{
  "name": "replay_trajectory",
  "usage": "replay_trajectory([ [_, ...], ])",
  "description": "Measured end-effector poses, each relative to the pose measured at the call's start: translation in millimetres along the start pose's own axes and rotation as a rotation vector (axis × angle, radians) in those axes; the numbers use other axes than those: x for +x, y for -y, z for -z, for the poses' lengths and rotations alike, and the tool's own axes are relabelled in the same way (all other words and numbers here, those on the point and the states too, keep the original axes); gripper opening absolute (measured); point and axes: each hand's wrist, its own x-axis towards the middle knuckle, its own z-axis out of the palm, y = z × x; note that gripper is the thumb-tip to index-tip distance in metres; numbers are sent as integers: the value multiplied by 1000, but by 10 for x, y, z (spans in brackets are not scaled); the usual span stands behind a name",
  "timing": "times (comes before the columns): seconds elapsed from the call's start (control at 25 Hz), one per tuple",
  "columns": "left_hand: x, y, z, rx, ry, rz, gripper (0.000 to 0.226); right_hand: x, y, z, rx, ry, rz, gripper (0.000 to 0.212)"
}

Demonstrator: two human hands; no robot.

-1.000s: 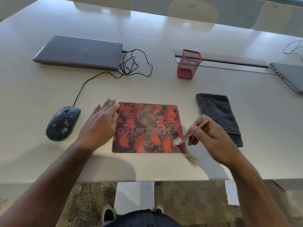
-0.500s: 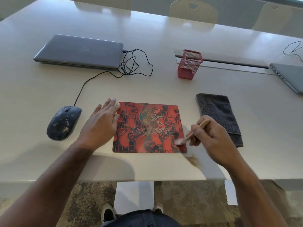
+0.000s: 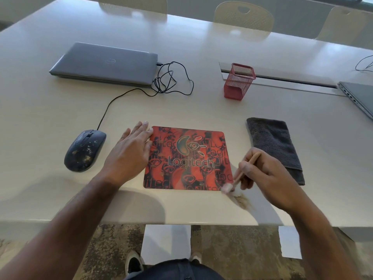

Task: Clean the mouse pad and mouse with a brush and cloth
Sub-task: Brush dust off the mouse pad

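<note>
Since the earlier frames the brush (image 3: 240,174) has swept from the right edge of the mouse pad (image 3: 187,158) down to its lower right corner, its pale bristles now just off the pad, touching the tabletop (image 3: 60,110) beside a small brownish heap of dust (image 3: 242,201). The mouse pad lies flat in the centre of the frame, its long axis running left to right, its near edge close to the tabletop's front edge. The right hand (image 3: 268,178) pinches the brush's wooden handle, which slants from the bristles up and to the right. The left hand (image 3: 129,152) lies flat with straight fingers, pressing on the pad's left edge to steady it. The speckled, dirty mouse (image 3: 84,150) sits just left of that hand, well apart from the brush, so the left hand is the nearer one to it. The folded grey cloth (image 3: 274,146) lies at centre right, just beyond the right hand, which could take it most easily.
</note>
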Motion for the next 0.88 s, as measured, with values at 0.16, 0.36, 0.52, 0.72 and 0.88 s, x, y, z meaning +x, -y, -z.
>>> replay_trajectory([
  [0.16,2,23,3,0,0,-5,49,5,58,-36,88,-121,81,16],
  [0.36,3,9,-8,-1,-9,0,48,-12,-12,-101,87,-66,31,15],
  [0.52,-5,14,1,-8,-1,5,49,-8,37,-1,-37,-198,-3,14],
  [0.72,-25,-50,93,-87,-22,23,50,77,157,-309,84,-354,70,29],
  [0.88,-83,-52,307,-126,-78,-38,51,182,225,-609,164,-348,82,26],
])
